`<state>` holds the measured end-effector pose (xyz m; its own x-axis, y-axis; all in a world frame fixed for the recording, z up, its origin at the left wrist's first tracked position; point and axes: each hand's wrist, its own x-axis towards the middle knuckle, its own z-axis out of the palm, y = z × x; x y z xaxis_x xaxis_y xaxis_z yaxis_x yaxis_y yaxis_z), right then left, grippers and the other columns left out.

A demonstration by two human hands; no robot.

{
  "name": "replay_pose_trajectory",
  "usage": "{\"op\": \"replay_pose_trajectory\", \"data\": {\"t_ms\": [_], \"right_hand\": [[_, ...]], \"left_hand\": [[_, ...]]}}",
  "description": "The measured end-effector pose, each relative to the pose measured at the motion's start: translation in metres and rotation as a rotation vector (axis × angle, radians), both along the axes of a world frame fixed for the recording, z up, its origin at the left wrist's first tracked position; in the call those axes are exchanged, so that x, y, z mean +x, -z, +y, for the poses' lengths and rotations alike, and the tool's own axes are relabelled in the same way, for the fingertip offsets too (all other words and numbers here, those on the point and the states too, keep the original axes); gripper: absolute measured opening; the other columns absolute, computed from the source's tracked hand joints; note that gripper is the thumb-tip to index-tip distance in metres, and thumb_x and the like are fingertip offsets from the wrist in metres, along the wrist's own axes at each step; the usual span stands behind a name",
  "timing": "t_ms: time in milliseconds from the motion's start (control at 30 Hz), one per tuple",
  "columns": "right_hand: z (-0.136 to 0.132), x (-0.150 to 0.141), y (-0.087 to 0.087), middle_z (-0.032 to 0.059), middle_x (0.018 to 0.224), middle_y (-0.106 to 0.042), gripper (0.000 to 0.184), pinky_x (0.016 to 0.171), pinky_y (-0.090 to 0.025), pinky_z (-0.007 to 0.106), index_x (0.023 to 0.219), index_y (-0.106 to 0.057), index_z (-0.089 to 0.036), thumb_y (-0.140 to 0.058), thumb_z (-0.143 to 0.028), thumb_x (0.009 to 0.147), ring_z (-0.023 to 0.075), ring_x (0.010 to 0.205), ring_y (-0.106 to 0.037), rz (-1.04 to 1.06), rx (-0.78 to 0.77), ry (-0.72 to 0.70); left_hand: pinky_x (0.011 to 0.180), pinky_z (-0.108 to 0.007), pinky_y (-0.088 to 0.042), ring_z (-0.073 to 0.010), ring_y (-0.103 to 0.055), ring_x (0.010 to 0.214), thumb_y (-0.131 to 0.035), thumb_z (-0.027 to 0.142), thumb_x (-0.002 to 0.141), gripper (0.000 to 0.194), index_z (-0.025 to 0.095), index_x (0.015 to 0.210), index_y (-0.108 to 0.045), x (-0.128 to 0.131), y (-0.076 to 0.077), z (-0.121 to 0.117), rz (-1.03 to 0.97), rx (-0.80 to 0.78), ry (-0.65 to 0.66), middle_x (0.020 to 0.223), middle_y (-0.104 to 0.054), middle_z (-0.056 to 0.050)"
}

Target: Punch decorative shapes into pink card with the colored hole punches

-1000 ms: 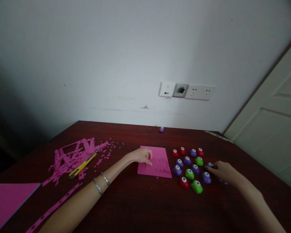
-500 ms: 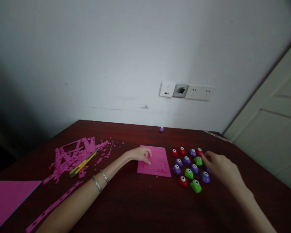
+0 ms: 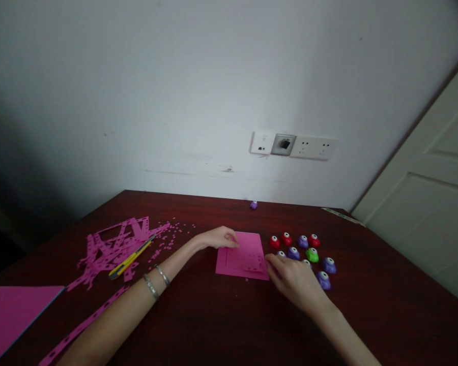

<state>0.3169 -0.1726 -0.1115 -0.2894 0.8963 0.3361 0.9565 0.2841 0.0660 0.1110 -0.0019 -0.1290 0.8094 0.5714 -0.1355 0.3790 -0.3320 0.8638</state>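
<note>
My left hand (image 3: 222, 237) is over the upper left of a pink sheet (image 3: 248, 240), its thumb and fingers drawn together; whatever is between them does not show. A smaller pink piece (image 3: 242, 260) with a group of small dark marks lies on that sheet. Close to the sheet's right edge, my right hand (image 3: 295, 277) has its fingers pinched, and anything in them is too small to see. It covers part of a group of small one-eyed figures, among them a red one (image 3: 274, 242), a green one (image 3: 312, 255) and a purple one (image 3: 328, 265).
Cut pink strips (image 3: 118, 239) and tiny pink bits (image 3: 164, 246) lie at the left with a yellow utility knife (image 3: 132, 258). A larger pink sheet (image 3: 19, 310) is at the near left. One purple figure (image 3: 254, 205) sits by the wall, below the sockets (image 3: 313, 147).
My right hand has moved left from the purple figure at the group's right side to the sheet's right edge, uncovering that figure. My left hand has shifted slightly up on the sheet.
</note>
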Motion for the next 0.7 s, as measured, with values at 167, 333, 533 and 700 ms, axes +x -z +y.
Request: {"op": "replay_pose_trajectory", "data": {"t_ms": [167, 333, 533, 700], "right_hand": [[-0.001, -0.001, -0.001, 0.0037, 0.068, -0.064, 0.024, 0.048, -0.023, 0.025, 0.085, -0.059, -0.017, -0.036, -0.022, 0.091, 0.015, 0.056, -0.058, 0.01, -0.014, -0.052], [0.001, 0.001, 0.0, 0.0031, 0.07, -0.065, 0.022, 0.048, -0.02, 0.026, 0.087, -0.058, -0.016, -0.037, -0.02, 0.092, 0.0146, 0.059, -0.059, 0.03, -0.046, -0.083], [0.0, 0.003, 0.004, 0.0021, 0.068, -0.064, 0.02, 0.048, -0.017, 0.027, 0.085, -0.057, -0.016, -0.038, -0.019, 0.091, 0.0131, 0.056, -0.057, 0.054, -0.049, -0.12], [-0.001, 0.003, 0.003, 0.0022, 0.068, -0.063, 0.018, 0.049, -0.019, 0.027, 0.084, -0.056, -0.016, -0.039, -0.017, 0.09, 0.013, 0.057, -0.057, 0.062, -0.061, -0.14]], "left_hand": [[0.046, -0.02, -0.028, -0.0068, -0.04, 0.049, -0.059, 0.039, 0.072, 0.029, 0.013, 0.084, -0.067, 0.01, -0.018, 0.016, -0.058, 0.084, -0.157, 0.061, -0.057, 0.001], [0.064, -0.022, -0.042, -0.0136, -0.058, 0.072, -0.057, 0.031, 0.075, 0.021, 0.015, 0.082, -0.069, 0.056, -0.019, 0.05, 0.042, 0.426, -0.443, 0.079, -0.067, -0.004], [0.078, -0.03, -0.044, -0.0255, -0.058, 0.1, -0.063, 0.035, 0.072, 0.035, 0.014, 0.1, -0.063, 0.12, -0.004, 0.079, 0.226, 0.499, -0.56, 0.108, -0.063, -0.014], [0.079, -0.032, -0.044, -0.0295, -0.055, 0.107, -0.06, 0.038, 0.075, 0.038, 0.013, 0.104, -0.061, 0.151, 0.002, 0.095, 0.337, 0.512, -0.596, 0.112, -0.06, -0.019]]}}
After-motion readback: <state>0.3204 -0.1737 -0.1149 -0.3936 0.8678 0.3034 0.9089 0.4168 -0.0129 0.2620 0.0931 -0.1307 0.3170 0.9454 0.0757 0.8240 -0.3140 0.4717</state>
